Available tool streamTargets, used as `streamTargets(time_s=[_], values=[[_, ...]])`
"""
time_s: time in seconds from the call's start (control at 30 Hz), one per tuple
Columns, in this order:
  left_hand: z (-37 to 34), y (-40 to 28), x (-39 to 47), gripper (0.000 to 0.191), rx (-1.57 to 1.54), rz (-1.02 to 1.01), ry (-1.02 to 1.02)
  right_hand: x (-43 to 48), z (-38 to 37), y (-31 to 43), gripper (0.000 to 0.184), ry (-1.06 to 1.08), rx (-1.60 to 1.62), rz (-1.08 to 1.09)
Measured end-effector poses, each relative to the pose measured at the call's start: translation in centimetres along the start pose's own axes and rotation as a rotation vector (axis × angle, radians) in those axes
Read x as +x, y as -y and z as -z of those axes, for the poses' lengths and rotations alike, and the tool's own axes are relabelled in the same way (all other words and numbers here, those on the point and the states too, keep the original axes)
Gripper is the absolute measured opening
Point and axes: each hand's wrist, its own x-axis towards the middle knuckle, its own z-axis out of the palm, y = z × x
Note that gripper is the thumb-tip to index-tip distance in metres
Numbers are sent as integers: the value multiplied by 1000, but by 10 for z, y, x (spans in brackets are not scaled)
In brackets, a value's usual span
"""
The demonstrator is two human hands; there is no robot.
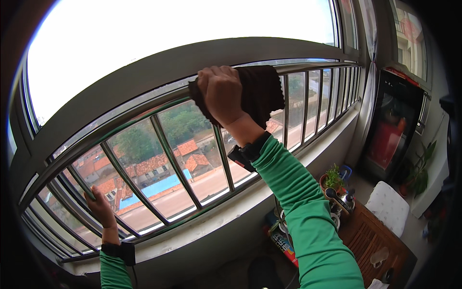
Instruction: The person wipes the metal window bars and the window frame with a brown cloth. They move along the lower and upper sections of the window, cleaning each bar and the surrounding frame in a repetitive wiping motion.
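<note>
My right hand (223, 94) grips a dark brown cloth (262, 88) with a zigzag-cut edge. The cloth drapes over the top rail (306, 67) of a metal window railing and hangs down in front of several bars. Lower on the left, my left hand (100, 209) is closed around an upright railing bar (80, 181); its fingers are partly hidden. Both wrists carry black straps, and the sleeves are green. Behind the railing is window glass, with tiled roofs and a road far below.
Under the railing runs a pale sill (202, 236). To the right are a potted plant (332, 177), a slatted wooden table (364, 234) bearing a clear cup (379, 255), a white cushioned seat (389, 207) and a black glass-door cabinet (391, 124). A tied curtain (371, 61) hangs by the window.
</note>
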Motion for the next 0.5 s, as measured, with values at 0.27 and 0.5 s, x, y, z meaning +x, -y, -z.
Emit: streamTargets(time_s=[0.27, 0.5], values=[[2, 9, 6, 29, 81, -30, -60, 12, 7, -7, 24, 75, 94, 167], [-1, -10, -2, 31, -35, -15, -19, -4, 53, -173, 23, 146, -226, 163]])
